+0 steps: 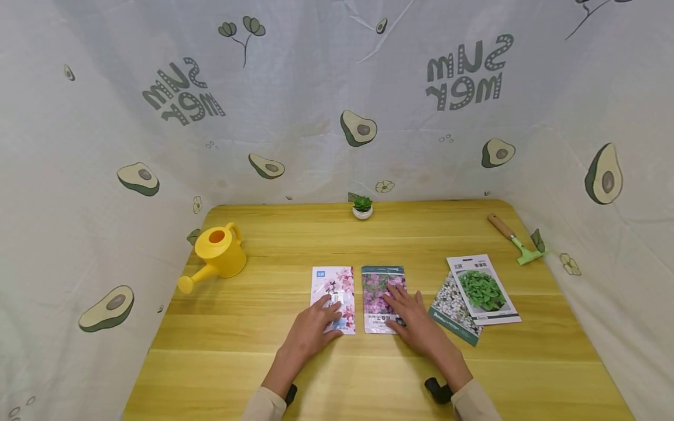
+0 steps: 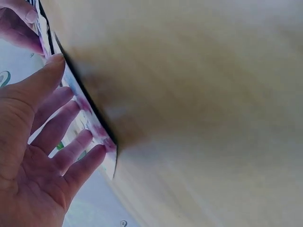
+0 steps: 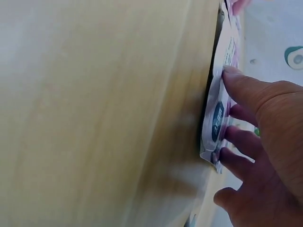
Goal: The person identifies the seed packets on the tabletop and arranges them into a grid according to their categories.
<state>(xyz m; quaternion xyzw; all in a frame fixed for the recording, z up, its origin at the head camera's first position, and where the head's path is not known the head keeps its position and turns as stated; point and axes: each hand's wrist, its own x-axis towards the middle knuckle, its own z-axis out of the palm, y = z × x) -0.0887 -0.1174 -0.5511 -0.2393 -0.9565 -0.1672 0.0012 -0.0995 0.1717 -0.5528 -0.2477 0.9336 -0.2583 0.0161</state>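
Two seed packets lie flat side by side at the middle of the table. My left hand (image 1: 310, 330) rests its fingertips on the white and pink blossom packet (image 1: 344, 286); the left wrist view shows those fingers spread along the packet's edge (image 2: 97, 127). On the purple flower packet (image 1: 376, 301) with a dark top strip lies my right hand (image 1: 416, 321), fingers extended. In the right wrist view the thumb and fingers touch that packet's face near a dark oval label (image 3: 218, 121). Neither hand is curled round its packet.
To the right, a green leaf seed packet (image 1: 481, 289) overlaps a white flower packet (image 1: 455, 313). A small rake with a wooden handle (image 1: 502, 226) lies at the far right. A yellow watering can (image 1: 223, 254) stands left, and a potted succulent (image 1: 362, 207) at the back.
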